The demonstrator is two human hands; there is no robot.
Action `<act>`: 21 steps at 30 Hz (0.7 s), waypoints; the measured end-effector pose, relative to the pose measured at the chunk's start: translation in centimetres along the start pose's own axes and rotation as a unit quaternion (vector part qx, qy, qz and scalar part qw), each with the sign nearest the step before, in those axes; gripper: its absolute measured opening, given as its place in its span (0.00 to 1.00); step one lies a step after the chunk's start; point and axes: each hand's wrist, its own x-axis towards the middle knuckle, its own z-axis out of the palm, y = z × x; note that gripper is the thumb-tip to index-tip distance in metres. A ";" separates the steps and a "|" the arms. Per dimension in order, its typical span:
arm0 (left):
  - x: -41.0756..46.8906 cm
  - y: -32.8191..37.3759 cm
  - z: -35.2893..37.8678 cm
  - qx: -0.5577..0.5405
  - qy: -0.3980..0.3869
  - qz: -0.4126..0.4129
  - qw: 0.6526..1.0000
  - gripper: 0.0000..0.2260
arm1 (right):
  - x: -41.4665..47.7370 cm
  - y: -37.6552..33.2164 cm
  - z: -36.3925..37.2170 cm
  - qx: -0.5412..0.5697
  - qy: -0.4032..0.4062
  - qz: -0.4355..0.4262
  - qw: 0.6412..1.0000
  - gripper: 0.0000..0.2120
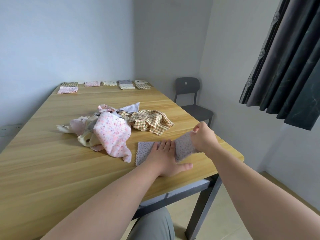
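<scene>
Left hand [165, 157] flat, fingers straight, pressing grey dotted cloth [144, 150] onto desk [52, 170]. Right hand [204, 137] pinches its lifted right edge.

Soft, even daylight fills the room, moderately bright, without glare. Only faint, blurry-edged shadows lie on the desk [52, 161] under the left hand [164, 158] and right hand [203, 137]. Wide-angle bending curves the curtain [284, 63] right of the hands and stretches the forearms [107, 201] below them. Focus is sharp around the hands.
</scene>
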 end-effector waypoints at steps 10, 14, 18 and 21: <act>-0.4 2.5 0.6 -0.001 -0.020 0.017 1.000 0.53 | -3.1 -4.2 -0.6 -0.069 0.024 -0.177 0.982 0.08; -0.2 2.0 -0.3 -0.049 -0.040 0.038 0.997 0.53 | -3.0 -4.0 -0.7 -0.095 0.033 -0.180 0.979 0.06; -1.0 0.1 -2.6 -0.217 -0.031 0.042 0.975 0.50 | -2.2 -2.8 -1.4 -0.126 0.047 -0.155 0.979 0.13; -1.9 -1.7 -2.9 -0.157 0.022 0.039 0.987 0.46 | -1.8 -1.8 -1.7 -0.141 0.041 -0.124 0.981 0.18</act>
